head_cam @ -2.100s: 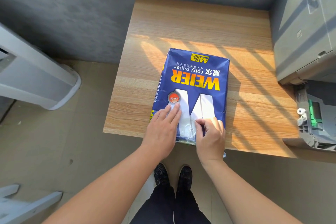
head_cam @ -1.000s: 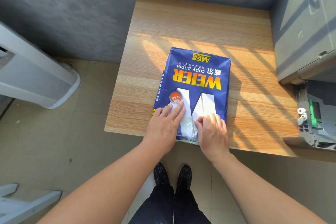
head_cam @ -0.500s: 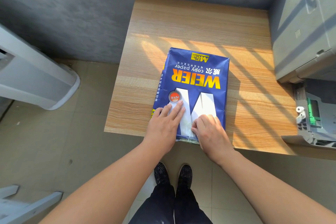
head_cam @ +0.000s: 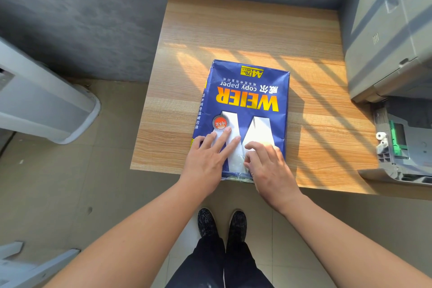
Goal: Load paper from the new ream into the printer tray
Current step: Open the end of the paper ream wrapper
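A sealed blue ream of copy paper point(head_cam: 245, 105) lies flat on the wooden table point(head_cam: 233, 30), its near end at the table's front edge. My left hand point(head_cam: 205, 161) rests flat on the ream's near left part, fingers spread. My right hand point(head_cam: 268, 166) lies on the near right part, fingers curled with the tips pressing at the wrapper near the end seam. The grey printer point(head_cam: 392, 30) stands at the table's right side, with its opened lower part point(head_cam: 402, 147) showing green and white pieces.
A white appliance point(head_cam: 42, 105) stands on the tiled floor to the left. A grey wall runs behind the table. My legs and black shoes point(head_cam: 222, 224) are below the table's front edge. Pale bars point(head_cam: 28, 264) sit at the bottom left.
My right hand has gone from pinching the wrapper near the end seam to lying flatter on it and has shifted slightly. The left hand and the ream have stayed in place.
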